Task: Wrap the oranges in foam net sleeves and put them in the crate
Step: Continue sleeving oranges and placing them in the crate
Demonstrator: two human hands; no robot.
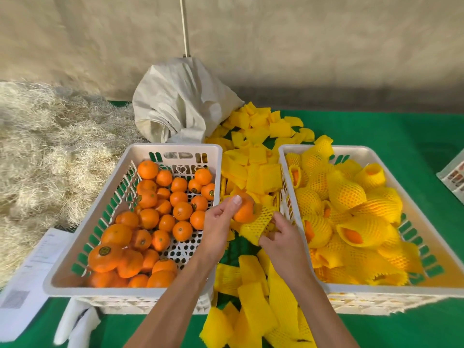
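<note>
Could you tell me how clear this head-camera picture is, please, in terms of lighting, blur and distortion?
Head view: soft, even light, no hard glare; wide-angle lens bows the right crate rim; straw at left looks smeared; left hand, orange and right hand are reasonably sharp.

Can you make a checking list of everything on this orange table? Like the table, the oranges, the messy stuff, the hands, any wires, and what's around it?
Surface: green cloth table, mostly covered.
Job's things: left crate holds bare oranges; right crate holds wrapped oranges; loose foam sleeves lie between the crates and toward the near edge.
Clutter: white sack behind the crates; papers at the left edge; a box corner at far right.
Hands: left hand holds one orange; right hand holds an open foam sleeve beside it.
Cables: nothing seen.
Surroundings: straw pile at left, beige wall, thin pole.
</note>
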